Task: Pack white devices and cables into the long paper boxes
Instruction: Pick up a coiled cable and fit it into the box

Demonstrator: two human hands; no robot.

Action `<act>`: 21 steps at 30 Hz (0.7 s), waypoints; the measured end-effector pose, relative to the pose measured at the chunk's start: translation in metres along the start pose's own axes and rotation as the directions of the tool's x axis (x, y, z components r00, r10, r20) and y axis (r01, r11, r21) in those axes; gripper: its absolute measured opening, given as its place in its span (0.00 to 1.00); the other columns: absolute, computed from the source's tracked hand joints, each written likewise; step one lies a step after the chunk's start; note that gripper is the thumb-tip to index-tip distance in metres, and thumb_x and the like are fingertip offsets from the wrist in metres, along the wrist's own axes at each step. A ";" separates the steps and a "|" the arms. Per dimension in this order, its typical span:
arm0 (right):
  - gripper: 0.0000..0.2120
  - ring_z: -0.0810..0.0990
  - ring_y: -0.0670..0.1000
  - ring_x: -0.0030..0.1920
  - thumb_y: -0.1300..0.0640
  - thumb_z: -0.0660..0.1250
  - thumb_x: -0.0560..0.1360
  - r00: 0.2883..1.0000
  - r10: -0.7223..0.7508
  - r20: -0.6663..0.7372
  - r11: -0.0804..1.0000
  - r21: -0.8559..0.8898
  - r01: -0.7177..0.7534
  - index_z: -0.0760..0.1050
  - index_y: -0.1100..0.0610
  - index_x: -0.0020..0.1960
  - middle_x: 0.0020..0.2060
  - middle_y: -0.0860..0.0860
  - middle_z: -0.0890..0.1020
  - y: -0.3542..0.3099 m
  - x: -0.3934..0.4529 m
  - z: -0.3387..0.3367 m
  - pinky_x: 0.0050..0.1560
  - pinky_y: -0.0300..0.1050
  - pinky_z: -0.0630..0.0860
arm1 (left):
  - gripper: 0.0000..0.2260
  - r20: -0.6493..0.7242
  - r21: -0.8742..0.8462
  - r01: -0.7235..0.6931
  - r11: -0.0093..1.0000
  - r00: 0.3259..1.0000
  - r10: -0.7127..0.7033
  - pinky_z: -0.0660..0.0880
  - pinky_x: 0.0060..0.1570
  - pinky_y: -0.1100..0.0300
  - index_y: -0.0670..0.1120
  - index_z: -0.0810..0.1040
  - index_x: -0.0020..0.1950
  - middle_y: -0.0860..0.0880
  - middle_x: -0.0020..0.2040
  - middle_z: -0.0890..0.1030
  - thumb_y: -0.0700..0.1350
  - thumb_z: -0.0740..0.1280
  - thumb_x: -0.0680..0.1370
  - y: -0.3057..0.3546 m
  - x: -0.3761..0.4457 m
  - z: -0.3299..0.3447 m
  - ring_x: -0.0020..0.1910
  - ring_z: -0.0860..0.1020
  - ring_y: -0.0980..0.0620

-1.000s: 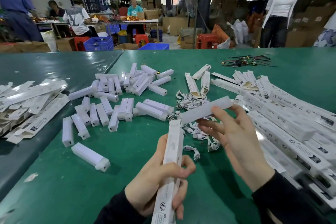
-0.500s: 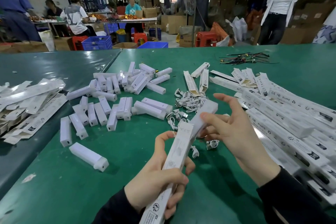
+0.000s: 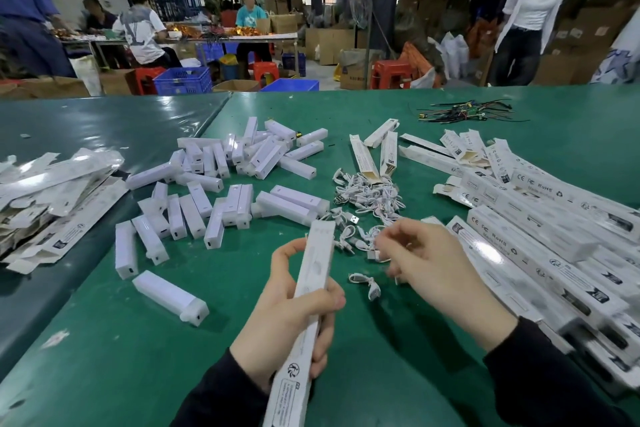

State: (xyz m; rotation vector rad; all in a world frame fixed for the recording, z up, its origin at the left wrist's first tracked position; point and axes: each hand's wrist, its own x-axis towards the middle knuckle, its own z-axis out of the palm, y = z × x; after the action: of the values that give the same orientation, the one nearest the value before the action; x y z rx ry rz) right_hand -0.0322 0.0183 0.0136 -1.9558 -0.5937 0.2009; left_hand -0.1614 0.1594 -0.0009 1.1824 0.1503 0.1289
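Box [image 3: 304, 308], long paper type, gripped in left hand [image 3: 287, 322]: fingers and thumb curled round mid-length, far end tilted up and away twd cable heap [image 3: 367, 198]. Far end looks filled flush w/ white, so device prob. already inside; can't confirm.

Right hand [image 3: 429, 267] blurred, low over loose cables just beside box's far end. Fingers curled; something small and white at fingertips, but can't tell whether pinching cable or only reaching.

Step in hand, by judgement: fetch one cable, feed into box.

- Take single coiled cable, e.g. stray one [image 3: 363, 282] lying apart on green table [image 3: 121, 357]; easier than digging in tangled heap.
- Pinch at coil's middle so plugs don't dangle and snag neighbours.
- Keep box steady, open end facing right hand; no squeezing, else walls may pinch shut.
- Slide cable in lengthwise beside/above device, then tuck flap.

Risks: two cables lifted together; coil springing open at mouth.

Supply: white devices [image 3: 221, 184] scattered left and centre, flat unfolded boxes [image 3: 52, 198] far left, finished boxes [image 3: 540, 253] stacked right.
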 end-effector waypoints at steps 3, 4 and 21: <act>0.09 0.75 0.41 0.31 0.48 0.74 0.70 0.990 -0.064 0.124 0.868 -0.483 0.117 0.75 0.47 0.44 0.32 0.46 0.80 0.011 -0.005 0.005 0.33 0.34 0.69 | 0.21 -0.232 0.058 -0.033 0.998 0.972 0.046 0.66 0.18 0.63 0.44 0.66 0.55 0.43 0.28 0.70 0.33 0.72 0.68 -0.003 0.004 -0.003 0.16 0.64 0.50; 0.10 0.75 0.40 0.33 0.49 0.74 0.70 0.982 -0.055 0.180 0.830 -0.539 0.145 0.74 0.47 0.46 0.33 0.46 0.80 0.014 -0.006 0.008 0.34 0.34 0.69 | 0.18 -0.295 0.070 -0.032 0.997 0.954 0.051 0.66 0.18 0.63 0.41 0.67 0.54 0.44 0.26 0.70 0.31 0.72 0.70 -0.005 0.005 -0.005 0.17 0.65 0.50; 0.05 0.81 0.45 0.45 0.58 0.74 0.73 0.878 -0.353 0.322 0.932 0.039 0.361 0.82 0.50 0.47 0.41 0.43 0.84 -0.005 -0.015 0.013 0.42 0.41 0.74 | 0.26 -0.355 -0.114 0.146 0.983 0.918 -0.178 0.79 0.29 0.58 0.39 0.71 0.46 0.42 0.32 0.78 0.34 0.77 0.52 -0.006 0.008 -0.013 0.28 0.81 0.46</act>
State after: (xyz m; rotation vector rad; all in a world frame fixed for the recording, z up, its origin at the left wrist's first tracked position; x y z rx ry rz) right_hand -0.0519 0.0233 0.0104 -1.8061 -1.1666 0.2860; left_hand -0.1559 0.1707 -0.0117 1.0462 0.5648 0.2062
